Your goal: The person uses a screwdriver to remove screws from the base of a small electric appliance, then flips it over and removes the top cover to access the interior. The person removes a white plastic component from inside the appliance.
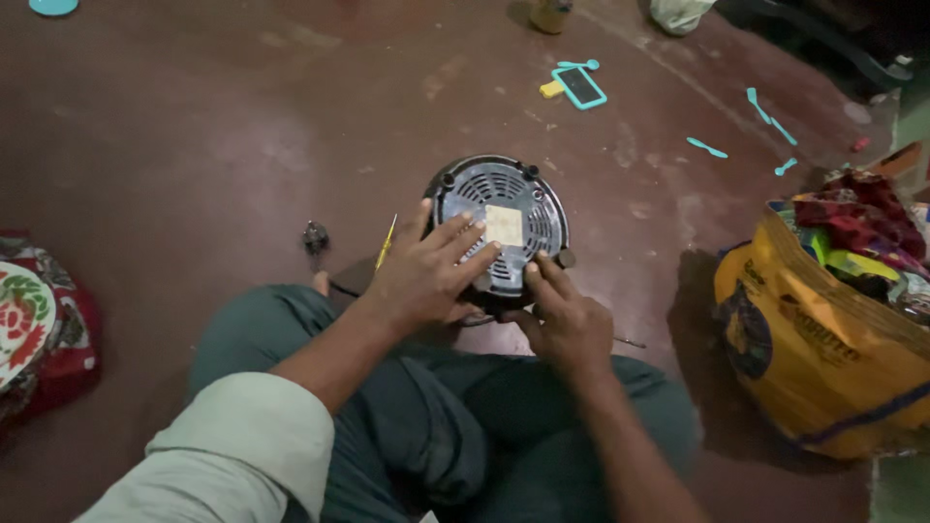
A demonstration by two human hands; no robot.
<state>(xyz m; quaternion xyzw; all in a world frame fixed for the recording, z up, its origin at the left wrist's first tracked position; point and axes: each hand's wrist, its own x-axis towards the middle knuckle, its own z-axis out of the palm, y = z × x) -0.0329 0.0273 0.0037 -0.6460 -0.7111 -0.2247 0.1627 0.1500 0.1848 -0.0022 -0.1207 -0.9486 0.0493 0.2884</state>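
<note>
A round black appliance base (504, 199) lies upside down on the floor between my knees, its vented underside and a pale square label (503, 224) facing up. My left hand (426, 271) rests flat across its left side, fingers spread over the vents. My right hand (562, 320) grips the near right rim, thumb by a small rubber foot (565, 259). A thin yellow-handled tool (387, 242) lies on the floor just left of my left hand.
A yellow sack (814, 339) stuffed with cloth and packets stands at the right. A small dark metal part (315, 236) lies left of the appliance. Teal plastic pieces (579, 87) are scattered farther off. A patterned red cushion (39, 329) sits at the left edge.
</note>
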